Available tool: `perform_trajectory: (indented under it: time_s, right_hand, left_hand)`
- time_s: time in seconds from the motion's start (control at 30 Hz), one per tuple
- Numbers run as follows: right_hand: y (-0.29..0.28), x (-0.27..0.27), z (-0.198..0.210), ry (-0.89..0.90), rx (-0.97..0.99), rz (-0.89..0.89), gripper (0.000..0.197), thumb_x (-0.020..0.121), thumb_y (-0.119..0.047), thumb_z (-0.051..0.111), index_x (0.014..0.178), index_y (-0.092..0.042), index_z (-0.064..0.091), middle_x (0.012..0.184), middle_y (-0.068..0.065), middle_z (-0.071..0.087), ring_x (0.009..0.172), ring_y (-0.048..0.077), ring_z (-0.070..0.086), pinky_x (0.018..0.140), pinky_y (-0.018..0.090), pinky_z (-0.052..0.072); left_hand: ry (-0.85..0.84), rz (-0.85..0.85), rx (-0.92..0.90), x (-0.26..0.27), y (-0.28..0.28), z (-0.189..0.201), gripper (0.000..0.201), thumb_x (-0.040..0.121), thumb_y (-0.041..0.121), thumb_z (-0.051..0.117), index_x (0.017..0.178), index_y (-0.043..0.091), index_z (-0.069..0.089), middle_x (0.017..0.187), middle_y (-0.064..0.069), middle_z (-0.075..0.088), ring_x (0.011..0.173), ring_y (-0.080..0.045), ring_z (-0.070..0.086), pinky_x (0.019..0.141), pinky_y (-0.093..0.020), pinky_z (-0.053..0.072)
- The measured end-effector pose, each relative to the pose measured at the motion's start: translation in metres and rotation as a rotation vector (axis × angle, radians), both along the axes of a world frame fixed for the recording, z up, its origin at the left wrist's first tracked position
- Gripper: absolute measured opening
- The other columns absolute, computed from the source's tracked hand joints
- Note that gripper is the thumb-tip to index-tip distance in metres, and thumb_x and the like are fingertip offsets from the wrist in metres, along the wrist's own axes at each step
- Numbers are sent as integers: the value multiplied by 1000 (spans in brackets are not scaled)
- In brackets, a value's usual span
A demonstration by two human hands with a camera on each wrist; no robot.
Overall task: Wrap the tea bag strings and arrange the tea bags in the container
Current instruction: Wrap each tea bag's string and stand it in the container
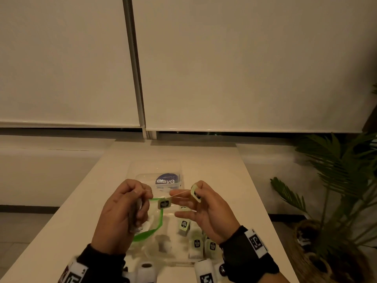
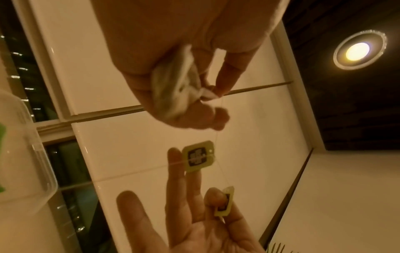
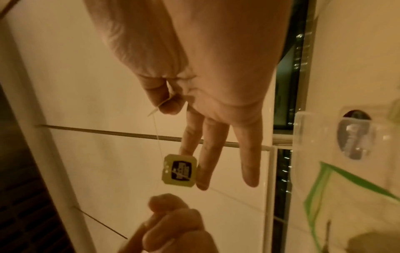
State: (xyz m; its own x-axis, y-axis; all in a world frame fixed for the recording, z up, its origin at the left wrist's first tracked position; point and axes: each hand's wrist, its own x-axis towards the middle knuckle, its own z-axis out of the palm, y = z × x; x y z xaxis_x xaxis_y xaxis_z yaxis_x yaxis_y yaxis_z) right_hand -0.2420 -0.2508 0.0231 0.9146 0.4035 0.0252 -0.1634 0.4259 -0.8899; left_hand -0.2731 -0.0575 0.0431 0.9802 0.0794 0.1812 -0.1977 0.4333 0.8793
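Pale blinds back our long white surface [image 1: 85,201], where the container [image 1: 159,256] lies under our wrists. Our left hand [image 1: 124,209] clenches the bag [image 2: 173,85]; our right hand [image 1: 204,209] pinches one tag [image 1: 195,193], other fingers spread. String [image 1: 179,194] runs taut sideways between them (a second tag [image 1: 164,204] dangles midway), so we judge the right hand does the winding.

Left hand [image 1: 124,209] grips tea bag [image 1: 137,216]; right hand [image 1: 206,213] pinches tag [image 1: 195,193]; string [image 1: 179,194] taut between, above clear container [image 1: 163,260] at table [image 1: 234,180] near edge.
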Motion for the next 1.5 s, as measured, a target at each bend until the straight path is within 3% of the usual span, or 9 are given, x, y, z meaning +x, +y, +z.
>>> perform_trajectory:
  time_s: [0.13,0.23,0.33,0.57,0.67,0.77,0.93,1.07,1.5]
  right_hand:
    - [3,-9,19,-11,180,100,18,98,-33,41,86,-19,39,130,28,57,107,51,60,94,61,34]
    - [6,-16,36,-102,130,110,17,94,-39,45,83,-27,48,126,22,58,88,46,65,87,64,42]
    - [8,-23,47,-171,33,112,16,92,-43,47,84,-30,50,124,16,59,67,34,66,68,52,56]
    - [0,-41,58,-251,-105,51,18,96,-40,37,88,-30,49,120,9,63,48,25,64,47,33,55]
    - [-5,-43,57,-270,-128,5,16,96,-40,38,89,-30,49,115,9,64,45,26,59,43,30,51]
    - [-11,-42,54,-286,-167,-67,16,97,-35,40,90,-25,50,104,11,62,42,20,48,37,19,34]
    - [-17,-39,48,-313,-186,-100,13,98,-27,49,95,-14,49,85,12,59,43,13,32,42,21,28]
    - [-18,-39,45,-286,-182,-140,15,100,-23,48,99,-8,47,80,14,60,44,14,33,42,21,29]
    - [-26,-40,57,-115,14,-226,8,102,-17,38,97,-12,42,68,6,48,39,10,22,41,19,12]
  left_hand:
    - [38,-90,59,-9,4,10,12,73,11,48,62,8,47,70,-22,55,45,-24,44,46,-27,42]
    - [111,-226,42,-17,3,13,12,64,7,54,74,2,48,58,-22,46,39,-21,37,47,-35,50]
    - [139,-254,154,-23,-2,14,46,52,18,73,91,-1,58,55,-17,46,37,-16,30,38,-25,41]
    - [-23,-210,455,-37,-18,16,65,40,62,88,85,16,78,57,-21,35,50,-21,34,48,-21,40]
    - [-65,-201,526,-41,-25,19,47,52,52,87,83,17,80,60,-34,44,58,-24,38,66,-23,42]
    - [-60,-106,503,-44,-31,23,21,61,35,79,67,15,78,51,-7,48,46,-9,43,46,-18,38]
    - [60,-75,444,-42,-40,25,18,66,24,85,69,8,77,45,0,42,35,-14,37,44,-41,52]
    - [62,-89,334,-35,-45,19,39,49,36,82,66,2,73,51,-9,27,40,-12,23,40,-16,29]
    - [98,-108,254,-31,-54,15,44,48,36,78,76,2,74,45,-1,27,39,-11,19,42,-15,20]
